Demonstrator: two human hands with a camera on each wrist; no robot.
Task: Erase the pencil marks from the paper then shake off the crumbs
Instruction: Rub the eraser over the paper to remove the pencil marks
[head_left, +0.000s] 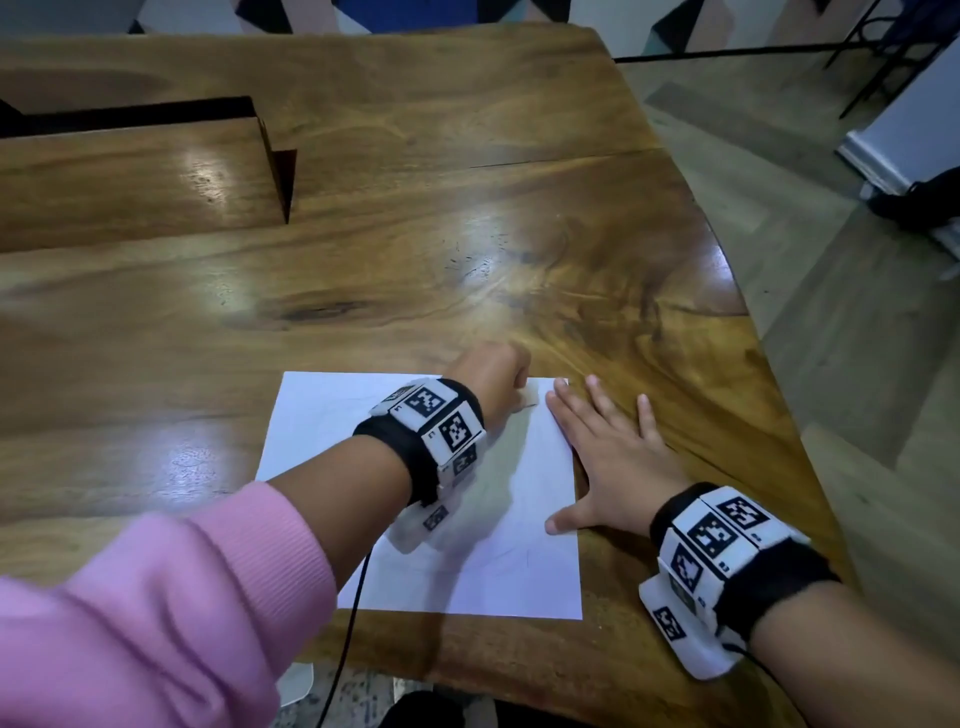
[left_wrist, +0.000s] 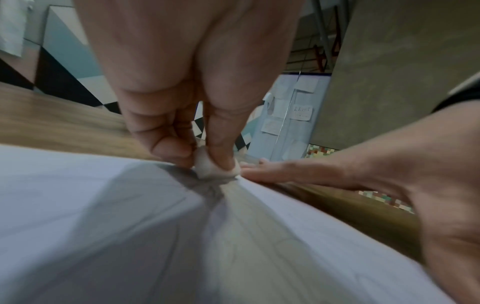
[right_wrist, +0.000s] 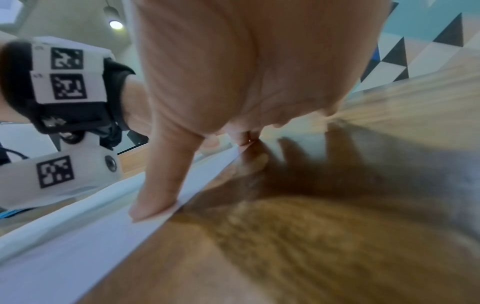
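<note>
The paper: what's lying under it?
The paper lies flat on the wooden table. The left hand rubs an eraser on it; the right hand presses its edge. Anything beneath is hidden.

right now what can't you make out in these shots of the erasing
- Pencil marks on the paper: head view shows only faint lines, too small; left wrist view is motion-blurred.
- Eraser: mostly covered by the left hand pinching it; its full shape stays hidden.
- Crumbs: none resolvable on paper or wooden table, too small.
- Right hand: palm contact hidden beneath the hand; right wrist view is blurred beyond the thumb.
</note>
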